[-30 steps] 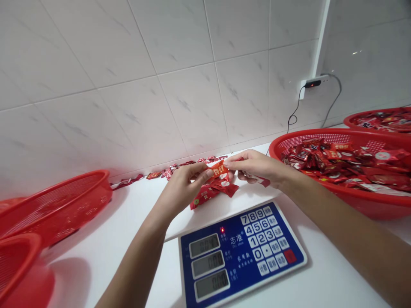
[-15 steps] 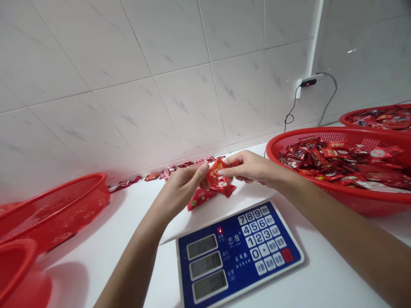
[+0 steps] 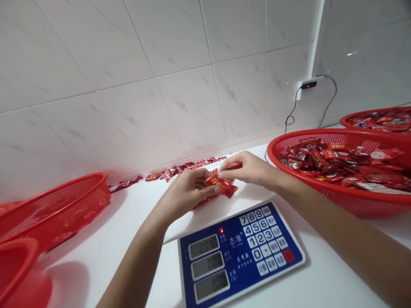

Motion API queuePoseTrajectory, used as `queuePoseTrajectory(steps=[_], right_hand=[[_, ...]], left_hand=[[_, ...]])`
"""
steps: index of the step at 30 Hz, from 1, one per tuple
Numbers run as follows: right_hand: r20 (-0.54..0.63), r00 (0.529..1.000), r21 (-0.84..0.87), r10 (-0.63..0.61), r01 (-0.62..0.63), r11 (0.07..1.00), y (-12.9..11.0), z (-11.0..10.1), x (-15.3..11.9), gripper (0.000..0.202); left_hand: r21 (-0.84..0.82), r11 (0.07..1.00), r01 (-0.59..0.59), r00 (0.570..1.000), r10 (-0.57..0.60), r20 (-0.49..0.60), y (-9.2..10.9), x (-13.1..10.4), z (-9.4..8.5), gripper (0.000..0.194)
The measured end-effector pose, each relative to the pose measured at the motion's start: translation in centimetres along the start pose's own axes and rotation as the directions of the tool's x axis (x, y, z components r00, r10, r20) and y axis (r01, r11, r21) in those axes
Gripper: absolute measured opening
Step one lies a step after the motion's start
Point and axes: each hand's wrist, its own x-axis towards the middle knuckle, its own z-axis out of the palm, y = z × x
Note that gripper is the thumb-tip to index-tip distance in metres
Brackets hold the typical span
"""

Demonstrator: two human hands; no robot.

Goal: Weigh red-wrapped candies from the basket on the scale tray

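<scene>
My left hand (image 3: 188,190) is closed around a red snack packet (image 3: 221,183) with yellow lettering, its thumb lying across the front. From the other side, the thumb and fingertips of my right hand (image 3: 248,169) pinch together at the packet's upper edge. A dark red bit of wrapper shows beneath the right fingers. Both hands are over the white pan of a digital scale (image 3: 242,254) with a blue keypad panel and three displays. Another red packet lies on the pan below the held one, mostly hidden by my left hand.
Small red packets (image 3: 175,171) lie in a row along the tiled wall. A red basket (image 3: 324,186) full of packets stands at right, another filled basket (image 3: 379,119) behind it. Red baskets (image 3: 61,209) stand at left. A cable (image 3: 290,117) hangs from a wall socket.
The held packet has tilted lower and leans toward me. My left thumb has moved down onto its front, and my right fingertips have shifted to its upper edge.
</scene>
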Motion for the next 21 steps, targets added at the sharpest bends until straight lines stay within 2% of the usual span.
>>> queuePoseTrajectory(steps=[4,8,11,14,17,19,21], right_hand=[[-0.031,0.999,-0.033,-0.020,0.019,0.999,-0.1,-0.2,-0.1,0.026],[0.019,1.000,0.003,-0.008,0.008,1.000,-0.2,-0.1,-0.1,0.020],[0.010,1.000,-0.048,-0.022,0.022,0.999,-0.4,0.0,-0.2,0.016],[0.063,0.998,-0.249,-0.016,0.032,0.968,-0.7,-0.2,-0.4,0.013],[0.177,0.983,-0.251,0.047,-0.001,0.968,-1.0,-0.5,-0.7,0.009],[0.216,0.976,-0.146,0.023,0.009,0.989,-1.1,-0.5,-0.7,0.010],[0.194,0.979,-0.029,-0.062,0.069,0.997,-1.0,-0.4,-0.6,0.018]], left_hand=[[-0.182,0.980,-0.075,0.985,0.044,-0.169,-0.2,0.5,0.8,0.027],[-0.359,0.928,-0.096,0.981,0.028,-0.191,-0.2,0.7,1.0,0.036],[-0.263,0.963,-0.055,0.991,0.021,-0.130,0.1,0.4,0.7,0.035],[0.051,0.997,-0.054,0.997,0.056,-0.047,0.4,-0.2,0.4,0.028],[0.234,0.970,-0.065,0.998,0.059,0.032,0.7,-0.5,0.3,0.030],[0.177,0.982,-0.067,0.998,0.065,0.020,0.7,-0.4,0.4,0.031],[-0.006,0.997,-0.081,0.996,0.081,-0.031,0.7,-0.2,0.6,0.029]])
